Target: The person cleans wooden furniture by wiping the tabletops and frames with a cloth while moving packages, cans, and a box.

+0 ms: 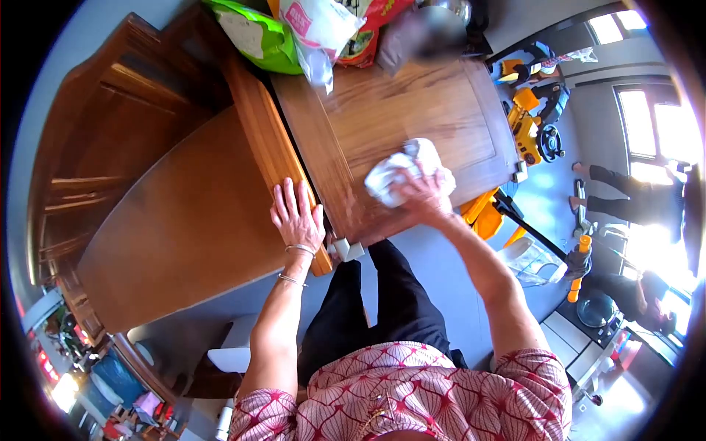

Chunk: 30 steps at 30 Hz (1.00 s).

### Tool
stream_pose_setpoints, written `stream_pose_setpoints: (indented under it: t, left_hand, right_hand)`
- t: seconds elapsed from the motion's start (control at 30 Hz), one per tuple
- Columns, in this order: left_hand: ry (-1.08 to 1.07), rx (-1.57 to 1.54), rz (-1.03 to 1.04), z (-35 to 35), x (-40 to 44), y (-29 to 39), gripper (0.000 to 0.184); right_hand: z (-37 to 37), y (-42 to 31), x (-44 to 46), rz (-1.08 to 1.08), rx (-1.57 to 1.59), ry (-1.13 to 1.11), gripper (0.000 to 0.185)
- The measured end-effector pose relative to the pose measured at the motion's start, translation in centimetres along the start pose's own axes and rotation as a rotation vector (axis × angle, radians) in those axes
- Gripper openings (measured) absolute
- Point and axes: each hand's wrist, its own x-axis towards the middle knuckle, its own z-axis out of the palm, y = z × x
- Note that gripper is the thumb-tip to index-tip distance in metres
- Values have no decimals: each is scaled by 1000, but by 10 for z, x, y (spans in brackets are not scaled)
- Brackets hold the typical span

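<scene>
My right hand [426, 197] presses a crumpled white cloth [421, 153] onto the top of a brown wooden table [412, 99]. The fingers are partly blurred and lie over the cloth. Flat on the wooden armrest [259, 140] of a bench beside the table rests my left hand [298, 222], its fingers spread and holding nothing. A narrow dark gap runs between armrest and tabletop. Next to my left hand, a pale corner guard [348, 250] covers the table's near corner.
A green bag [257, 37], a white plastic bag [318, 26] and other packages stand along the table's far end. The bench seat [184, 228] spreads to the left. Yellow ride-on toys [528, 128] stand right of the table. People are farther off at the right.
</scene>
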Motion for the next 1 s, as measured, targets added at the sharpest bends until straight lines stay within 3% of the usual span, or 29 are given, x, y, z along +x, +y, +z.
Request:
stream_pose_setpoints:
  t: [0.13, 0.27, 0.4, 0.43, 0.53, 0.6, 0.67, 0.8, 0.87, 0.9, 1.0]
  left_hand:
    - [-36, -5, -22, -4, 1, 2, 63]
    - [-20, -106, -109, -14, 13, 18, 67]
    - [108, -345, -171, -36, 94, 65, 77]
    - [226, -425, -166, -22, 120, 72, 83]
    - [245, -656, -400, 8, 193, 72, 96]
    - [249, -622, -569, 14, 231, 72, 102]
    - [288, -781, -613, 25, 255, 61, 103]
    - [306, -1024, -698, 15, 275, 65, 79]
    - [214, -886, -793, 8, 269, 70, 61]
    - [241, -774, -730, 19, 267, 63, 53]
    - [249, -824, -743, 21, 254, 62, 41]
  right_hand:
    - [5, 90, 19, 336, 166, 101, 60]
    - [-17, 96, 56, 498, 191, -29, 65]
    - [-21, 119, 85, 517, 207, 7, 69]
    - [-25, 122, 88, 513, 212, 10, 69]
    - [-32, 121, 83, 475, 227, -34, 64]
    - [-21, 123, 83, 468, 207, -4, 68]
    - [-26, 121, 82, 460, 216, -12, 69]
    - [-29, 123, 80, 435, 251, -24, 68]
    - [-32, 123, 81, 442, 231, -49, 68]
    - [-32, 122, 82, 449, 237, -51, 67]
    - [-29, 124, 81, 421, 257, -15, 66]
